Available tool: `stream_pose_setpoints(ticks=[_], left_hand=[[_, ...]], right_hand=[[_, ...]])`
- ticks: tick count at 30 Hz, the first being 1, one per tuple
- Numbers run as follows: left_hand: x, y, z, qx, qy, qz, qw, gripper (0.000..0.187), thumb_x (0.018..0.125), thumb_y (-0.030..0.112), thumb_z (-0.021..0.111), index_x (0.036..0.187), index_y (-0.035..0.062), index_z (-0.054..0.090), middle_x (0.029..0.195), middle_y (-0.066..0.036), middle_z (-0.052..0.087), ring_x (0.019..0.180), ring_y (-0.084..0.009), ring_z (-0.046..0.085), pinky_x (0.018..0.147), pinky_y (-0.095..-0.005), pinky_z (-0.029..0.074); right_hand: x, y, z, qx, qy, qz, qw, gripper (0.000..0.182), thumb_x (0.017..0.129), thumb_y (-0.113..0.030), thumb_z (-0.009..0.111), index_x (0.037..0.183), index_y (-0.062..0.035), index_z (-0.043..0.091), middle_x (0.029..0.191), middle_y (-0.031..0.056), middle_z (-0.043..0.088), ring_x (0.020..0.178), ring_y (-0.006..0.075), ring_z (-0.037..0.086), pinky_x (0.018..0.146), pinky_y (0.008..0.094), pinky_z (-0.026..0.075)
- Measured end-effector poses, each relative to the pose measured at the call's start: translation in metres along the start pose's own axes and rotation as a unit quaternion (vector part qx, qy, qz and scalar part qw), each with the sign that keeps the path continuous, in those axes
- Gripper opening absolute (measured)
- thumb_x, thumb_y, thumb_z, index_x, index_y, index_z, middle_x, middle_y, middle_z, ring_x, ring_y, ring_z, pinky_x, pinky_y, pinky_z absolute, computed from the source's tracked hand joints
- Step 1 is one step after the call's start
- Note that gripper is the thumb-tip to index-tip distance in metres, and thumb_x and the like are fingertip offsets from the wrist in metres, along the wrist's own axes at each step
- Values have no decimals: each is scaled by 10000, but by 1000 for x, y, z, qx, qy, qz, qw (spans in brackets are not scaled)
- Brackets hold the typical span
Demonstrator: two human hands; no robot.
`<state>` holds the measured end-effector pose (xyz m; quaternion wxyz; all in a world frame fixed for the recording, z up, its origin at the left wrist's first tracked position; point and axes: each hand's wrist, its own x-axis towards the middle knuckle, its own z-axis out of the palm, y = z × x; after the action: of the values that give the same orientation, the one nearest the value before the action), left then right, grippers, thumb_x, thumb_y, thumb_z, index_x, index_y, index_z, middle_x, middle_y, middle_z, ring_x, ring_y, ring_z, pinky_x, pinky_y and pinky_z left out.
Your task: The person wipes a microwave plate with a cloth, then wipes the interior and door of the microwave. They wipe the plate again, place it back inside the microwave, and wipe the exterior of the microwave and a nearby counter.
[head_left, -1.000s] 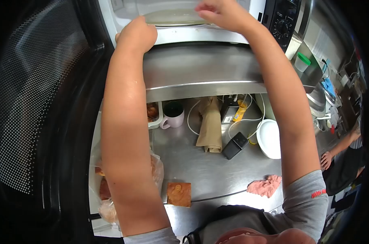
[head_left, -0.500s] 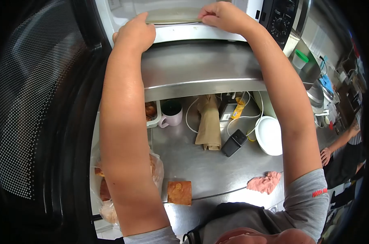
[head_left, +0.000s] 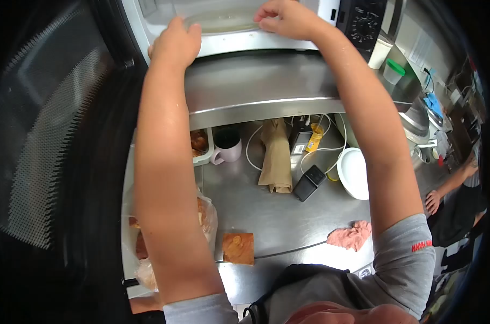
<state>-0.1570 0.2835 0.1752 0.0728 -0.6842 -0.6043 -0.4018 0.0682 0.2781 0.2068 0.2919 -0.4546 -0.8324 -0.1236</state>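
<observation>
A round glass turntable plate lies inside the white microwave, just behind its front sill. My left hand is at the plate's left edge, thumb and fingers around the rim. At the right edge, my right hand pinches the rim with bent fingers. Some of the left fingertips are hidden behind the hand. The dark microwave door hangs wide to the left. The control panel with its dial is right of my right hand.
Below the steel shelf are a pink mug, a folded paper bag, a black device with cables, a white bowl, a pink cloth and a square bread piece. A co-worker's hand shows at right.
Both hands have shifted slightly left in view along with the plate. More of the plate's oval shows, and the dark line along its front edge is gone. The camera view has shifted a little.
</observation>
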Motion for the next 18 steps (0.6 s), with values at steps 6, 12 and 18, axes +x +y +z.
stream_pose_setpoints(ticks=[6,12,18], left_hand=[[-74,59,-34,-286,200,133,928,385,773,153,534,1082,-59,444,1065,-229,498,1003,-332,479,869,-384,364],[-295,74,-153,-53,449,425,784,256,850,186,337,994,25,473,971,-161,496,947,-276,464,809,-347,388],[-301,30,-217,-180,453,-50,871,365,862,153,349,1166,-31,434,1057,-101,478,917,-143,451,799,-247,348]], right_hand=[[-29,-12,-8,210,240,-57,946,224,737,-202,535,903,-69,605,867,102,571,782,209,556,710,310,443],[-229,-50,-66,385,67,-49,919,152,754,-104,578,882,-24,578,877,71,583,773,144,553,695,267,446],[-410,-32,-36,476,-196,209,832,260,780,-151,581,1013,-39,550,903,84,592,812,158,568,732,280,450]])
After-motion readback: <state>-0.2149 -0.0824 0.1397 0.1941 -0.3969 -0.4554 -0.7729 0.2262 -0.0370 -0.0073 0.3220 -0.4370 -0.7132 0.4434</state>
